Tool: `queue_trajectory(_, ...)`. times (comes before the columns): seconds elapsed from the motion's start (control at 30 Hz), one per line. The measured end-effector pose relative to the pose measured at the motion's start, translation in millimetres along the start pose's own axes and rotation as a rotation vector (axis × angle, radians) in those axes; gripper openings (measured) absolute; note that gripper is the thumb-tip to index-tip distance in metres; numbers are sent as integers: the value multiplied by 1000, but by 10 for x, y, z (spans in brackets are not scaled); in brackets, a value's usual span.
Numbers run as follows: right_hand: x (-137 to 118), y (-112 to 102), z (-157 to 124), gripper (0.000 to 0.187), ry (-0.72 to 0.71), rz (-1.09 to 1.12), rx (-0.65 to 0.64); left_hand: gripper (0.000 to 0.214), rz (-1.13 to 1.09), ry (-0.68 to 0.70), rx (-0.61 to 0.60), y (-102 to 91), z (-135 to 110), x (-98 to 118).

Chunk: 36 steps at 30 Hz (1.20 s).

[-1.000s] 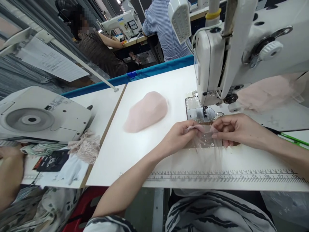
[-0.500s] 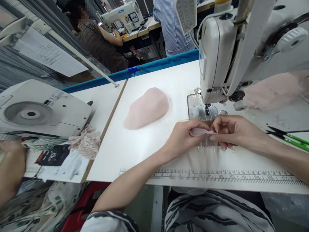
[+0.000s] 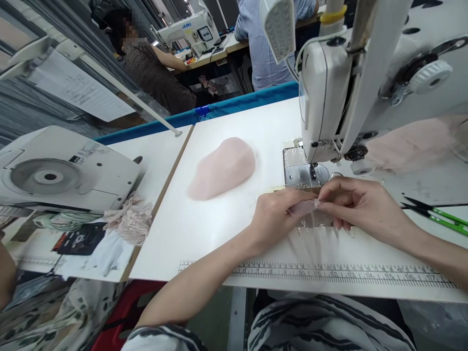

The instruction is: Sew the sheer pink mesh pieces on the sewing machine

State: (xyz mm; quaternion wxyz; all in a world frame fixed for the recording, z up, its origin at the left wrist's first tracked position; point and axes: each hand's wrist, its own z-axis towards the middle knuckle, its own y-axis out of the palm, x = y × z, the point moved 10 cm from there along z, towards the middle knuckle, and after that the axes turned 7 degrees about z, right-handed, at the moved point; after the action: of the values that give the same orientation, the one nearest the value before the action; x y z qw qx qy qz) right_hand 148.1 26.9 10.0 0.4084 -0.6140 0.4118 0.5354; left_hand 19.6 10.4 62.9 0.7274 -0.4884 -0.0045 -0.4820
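Just in front of the sewing machine's needle plate, my two hands hold a small piece of sheer pale pink fabric. My left hand pinches its left part between thumb and fingers. With thumb and forefinger, my right hand grips the right end, the other fingers curled beneath. Thin sheer material hangs toward the table edge below the hands. The presser foot of the sewing machine sits right behind the fingers. A flat pink fabric piece lies on the table to the left.
Green-handled thread snips lie right of my right hand. More pink fabric rests under the machine arm. A printed ruler runs along the front edge. At left are another machine, a yarn bundle and a co-worker's arm.
Both hands still pinch the fabric; my left hand has turned slightly and the fabric between them is tilted differently. The view has shifted a little. The co-worker's arm at left has drawn back.
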Motion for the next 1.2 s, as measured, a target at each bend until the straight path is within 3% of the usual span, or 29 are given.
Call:
queue_trajectory(0.27, 40, -43, -4, 33, 32, 79, 53, 18, 9, 25, 11, -16, 0, 22)
queue_trajectory(0.47, -212, -55, -47, 16, -220, -145, 102, 9, 30, 57, 90, -74, -8, 72)
queue_trajectory(0.67, -333, -1, -119, 5, -385, -247, 90, 10, 32, 40, 88, -66, -20, 49)
queue_trajectory(1.2, -386, 61, -145, 4, -465, -286, 25, 7, -6, 32, 82, -36, -34, 33)
